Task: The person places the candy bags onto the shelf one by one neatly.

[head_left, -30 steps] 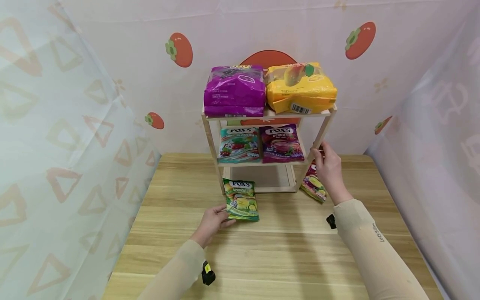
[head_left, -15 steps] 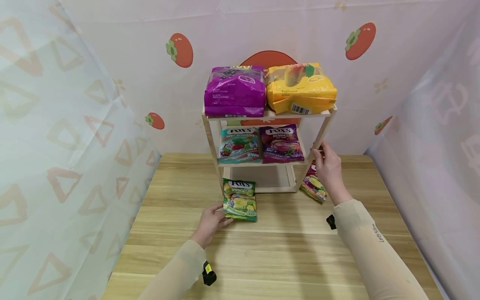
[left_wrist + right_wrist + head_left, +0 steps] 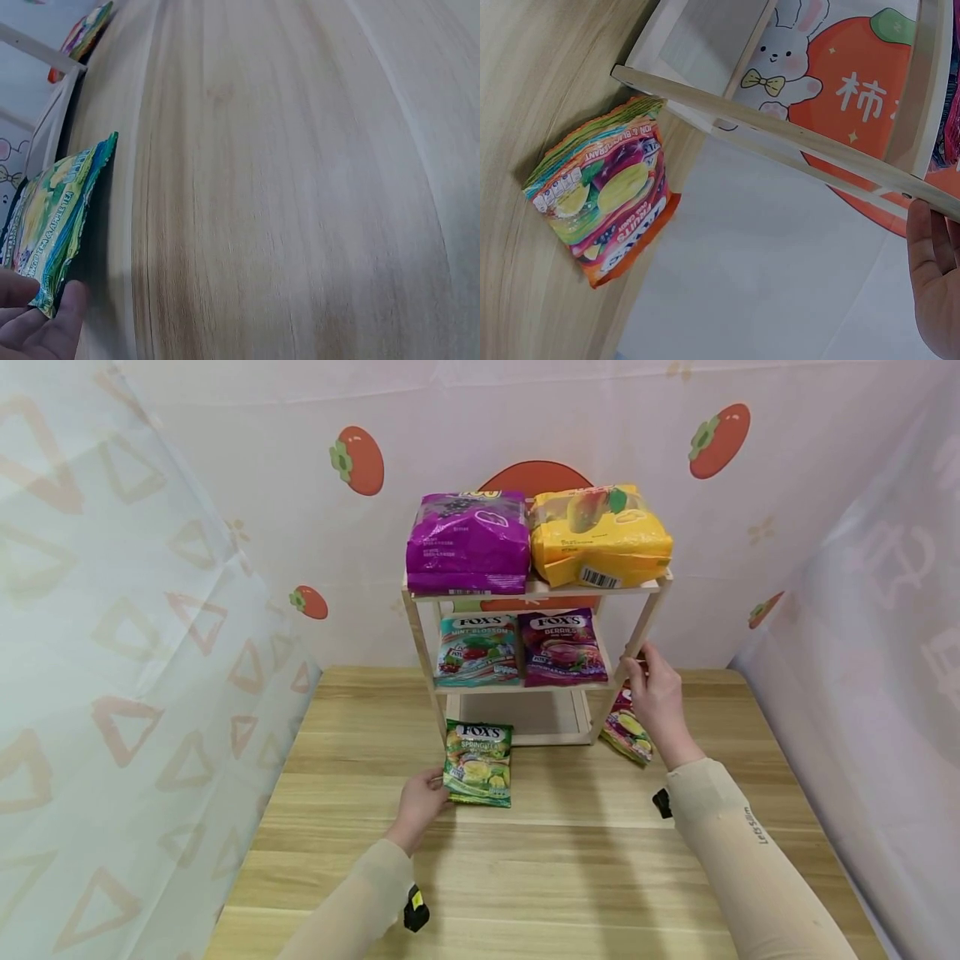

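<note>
At the rack's lower left front, my left hand (image 3: 420, 806) pinches the lower left corner of a green Fox's Spring Tea candy bag (image 3: 478, 764). In the left wrist view, thumb and fingers meet on that corner, and the bag (image 3: 56, 217) stands tilted up. My right hand (image 3: 658, 702) grips the right front post (image 3: 642, 625) of a small wooden shelf rack (image 3: 517, 714). Its fingers (image 3: 930, 247) lie against the post in the right wrist view. On the middle shelf lie a teal Mint Blossom bag (image 3: 478, 652) and a purple Berries bag (image 3: 564, 647); the bottom shelf is bare.
A purple bag (image 3: 468, 543) and a yellow mango bag (image 3: 600, 535) sit on the top shelf. Right of the rack, a Fruits candy bag (image 3: 611, 187) lies on the wooden table (image 3: 525, 877). Printed cloth walls (image 3: 247, 443) enclose the table's back and sides.
The green candy bag has shifted slightly left and toward me, with my left hand still at its corner. My right hand stays on the rack's post.
</note>
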`<state>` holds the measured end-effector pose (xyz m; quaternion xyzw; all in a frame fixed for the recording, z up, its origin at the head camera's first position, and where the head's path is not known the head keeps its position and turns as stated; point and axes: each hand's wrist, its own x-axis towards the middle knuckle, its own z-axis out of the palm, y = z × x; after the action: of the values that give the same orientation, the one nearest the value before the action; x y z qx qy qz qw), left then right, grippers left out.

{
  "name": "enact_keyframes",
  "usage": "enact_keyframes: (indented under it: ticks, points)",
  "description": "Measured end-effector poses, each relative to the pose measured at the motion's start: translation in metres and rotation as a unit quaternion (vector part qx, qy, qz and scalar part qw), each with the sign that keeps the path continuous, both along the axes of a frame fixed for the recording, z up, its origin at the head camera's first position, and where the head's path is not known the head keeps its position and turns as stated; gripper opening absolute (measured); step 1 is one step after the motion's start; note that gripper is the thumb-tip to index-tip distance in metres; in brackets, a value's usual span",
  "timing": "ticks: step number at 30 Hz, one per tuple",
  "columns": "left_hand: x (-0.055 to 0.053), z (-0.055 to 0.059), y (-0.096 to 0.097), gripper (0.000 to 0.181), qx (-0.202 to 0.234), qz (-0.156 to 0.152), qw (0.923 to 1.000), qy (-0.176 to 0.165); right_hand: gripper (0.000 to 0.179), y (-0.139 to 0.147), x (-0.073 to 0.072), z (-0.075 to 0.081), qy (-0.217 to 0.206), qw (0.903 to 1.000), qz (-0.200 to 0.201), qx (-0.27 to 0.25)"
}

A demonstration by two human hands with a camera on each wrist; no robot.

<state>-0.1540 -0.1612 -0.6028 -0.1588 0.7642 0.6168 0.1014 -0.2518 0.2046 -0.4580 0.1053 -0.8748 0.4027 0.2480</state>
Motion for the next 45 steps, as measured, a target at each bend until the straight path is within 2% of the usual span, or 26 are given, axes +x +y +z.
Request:
enact_keyframes:
  ticks: [6,10,14,17,20,26,30,39,45]
  points:
    - [-0.001,0.001,0.002,0.058,-0.089,-0.021,0.9955,0.025,0.027,0.000,0.000,0.000,0.000,1.0000,0.001,0.002]
    - [-0.002,0.000,0.002,0.056,-0.097,-0.010,0.9950,0.019,0.028,0.000,0.000,0.000,-0.003,1.0000,0.001,-0.001]
    - [-0.003,0.002,-0.001,0.040,-0.032,0.025,0.9992,-0.003,0.028,0.000,0.000,0.001,-0.009,1.0000,0.001,-0.001]
    - [-0.002,0.002,-0.003,0.036,0.030,0.045,0.9984,-0.015,0.029,0.000,0.001,0.001,-0.012,0.9999,0.000,0.000]
    - [-0.001,0.000,-0.004,0.035,0.085,0.055,0.9946,-0.024,0.029,0.000,0.001,0.001,-0.011,0.9999,-0.001,0.000]
    - [-0.002,-0.001,-0.005,0.035,0.163,0.068,0.9837,-0.035,0.028,0.000,0.001,0.001,-0.008,1.0000,-0.002,-0.001]
    - [-0.005,0.001,-0.004,0.035,0.194,0.078,0.9773,-0.038,0.028,0.000,0.001,0.001,-0.006,1.0000,-0.002,0.000]
    - [-0.011,0.006,-0.005,0.036,0.225,0.091,0.9692,-0.044,0.029,0.000,0.001,-0.001,-0.008,0.9999,-0.005,0.007]
    - [-0.017,0.009,-0.001,0.041,0.253,0.108,0.9605,-0.043,0.029,0.001,0.001,0.000,-0.008,1.0000,-0.001,0.002]
